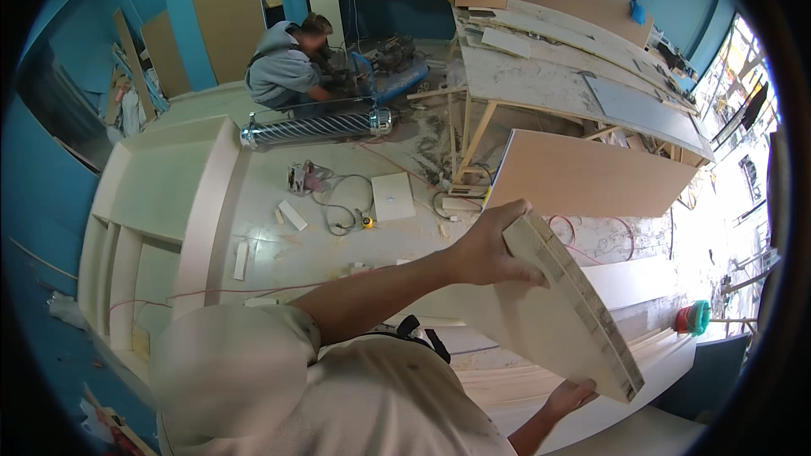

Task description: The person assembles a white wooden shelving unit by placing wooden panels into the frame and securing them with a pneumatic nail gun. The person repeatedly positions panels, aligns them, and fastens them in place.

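Observation:
A white-faced wooden board with a raw, layered edge is held up in front of my body, tilted. My left hand grips its far end, thumb on the white face and fingers over the top corner. Lower down, my right hand is closed around the near end by the bottom corner; some of its fingers are hidden behind the board. Beneath the board, long pale panels lie near me.
A white cabinet frame lies at left. Cables, offcuts and a tape measure are on the floor. A person crouches beyond a striped glass cylinder. A cluttered workbench stands far right, with a brown panel leaning on it.

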Tool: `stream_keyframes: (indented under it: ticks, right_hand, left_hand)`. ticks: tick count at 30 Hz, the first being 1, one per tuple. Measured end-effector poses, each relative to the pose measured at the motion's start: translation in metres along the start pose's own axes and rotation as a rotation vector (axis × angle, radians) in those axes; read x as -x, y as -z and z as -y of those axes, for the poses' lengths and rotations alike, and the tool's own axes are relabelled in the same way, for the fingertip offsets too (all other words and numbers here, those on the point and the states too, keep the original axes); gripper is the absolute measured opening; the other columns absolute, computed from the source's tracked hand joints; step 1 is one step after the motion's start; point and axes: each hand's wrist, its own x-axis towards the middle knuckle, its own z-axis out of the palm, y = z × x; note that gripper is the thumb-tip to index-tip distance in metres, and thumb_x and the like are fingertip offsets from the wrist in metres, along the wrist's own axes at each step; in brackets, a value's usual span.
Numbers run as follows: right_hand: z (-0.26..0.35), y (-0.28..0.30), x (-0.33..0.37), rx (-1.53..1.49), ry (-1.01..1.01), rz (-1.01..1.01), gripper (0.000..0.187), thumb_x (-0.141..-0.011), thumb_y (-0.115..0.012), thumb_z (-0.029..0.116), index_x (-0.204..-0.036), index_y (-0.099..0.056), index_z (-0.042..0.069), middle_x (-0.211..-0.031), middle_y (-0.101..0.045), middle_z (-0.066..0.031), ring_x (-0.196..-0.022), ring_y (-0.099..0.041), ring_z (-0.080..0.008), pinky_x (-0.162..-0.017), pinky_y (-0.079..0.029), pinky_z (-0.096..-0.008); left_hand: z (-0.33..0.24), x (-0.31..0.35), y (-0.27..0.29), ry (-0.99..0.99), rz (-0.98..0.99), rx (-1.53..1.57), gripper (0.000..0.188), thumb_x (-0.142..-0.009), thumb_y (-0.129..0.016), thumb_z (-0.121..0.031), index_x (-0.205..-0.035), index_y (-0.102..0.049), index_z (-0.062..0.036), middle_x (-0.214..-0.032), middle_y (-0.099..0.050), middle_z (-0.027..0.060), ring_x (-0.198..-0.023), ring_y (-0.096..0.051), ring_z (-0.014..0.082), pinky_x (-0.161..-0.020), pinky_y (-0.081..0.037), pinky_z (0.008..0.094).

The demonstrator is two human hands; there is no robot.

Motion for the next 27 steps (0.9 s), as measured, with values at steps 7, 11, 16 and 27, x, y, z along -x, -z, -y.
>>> stream_keyframes:
  ticks: [7, 11, 16, 27]
  right_hand:
    - [0.103, -0.049, -0.005, -0.397, -0.293, -0.127, 0.046, -0.094, -0.042, 0.026, -0.125, -0.043, -0.009, -0.128, -0.045, -0.0201, -0.111, -0.047, -0.0279, -0.100, -0.037, -0.0401]
    - [0.069, -0.042, -0.006, -0.446, -0.343, -0.175, 0.049, -0.095, -0.042, 0.028, -0.130, -0.035, -0.007, -0.132, -0.041, -0.0201, -0.116, -0.044, -0.0287, -0.102, -0.036, -0.0415]
    - [0.058, -0.041, -0.004, -0.502, -0.285, -0.078, 0.060, -0.097, -0.042, 0.033, -0.141, -0.024, -0.003, -0.142, -0.032, -0.0214, -0.128, -0.038, -0.0318, -0.108, -0.033, -0.0453]
    - [0.060, -0.049, -0.012, -0.515, -0.259, -0.136, 0.047, -0.095, -0.042, 0.029, -0.125, -0.037, -0.007, -0.125, -0.044, -0.0200, -0.111, -0.046, -0.0291, -0.097, -0.039, -0.0435]
  left_hand:
    - [0.011, -0.015, 0.008, 0.070, 0.016, 0.099, 0.063, -0.062, -0.088, -0.016, -0.111, -0.050, 0.0004, -0.101, -0.061, 0.0107, -0.092, -0.058, 0.0141, -0.079, -0.049, 0.0308]
    - [0.010, -0.018, 0.001, -0.001, 0.019, 0.088, 0.063, -0.065, -0.086, -0.013, -0.114, -0.049, 0.0004, -0.104, -0.060, 0.0103, -0.094, -0.058, 0.0138, -0.080, -0.050, 0.0304]
    - [0.009, -0.017, 0.007, 0.071, 0.032, 0.097, 0.065, -0.065, -0.087, -0.016, -0.115, -0.048, 0.0003, -0.104, -0.060, 0.0100, -0.094, -0.057, 0.0142, -0.081, -0.050, 0.0311]
    - [0.042, -0.007, 0.002, 0.155, 0.059, 0.329, 0.057, -0.076, -0.080, -0.017, -0.118, -0.047, 0.0027, -0.107, -0.058, 0.0095, -0.099, -0.056, 0.0143, -0.085, -0.049, 0.0308]
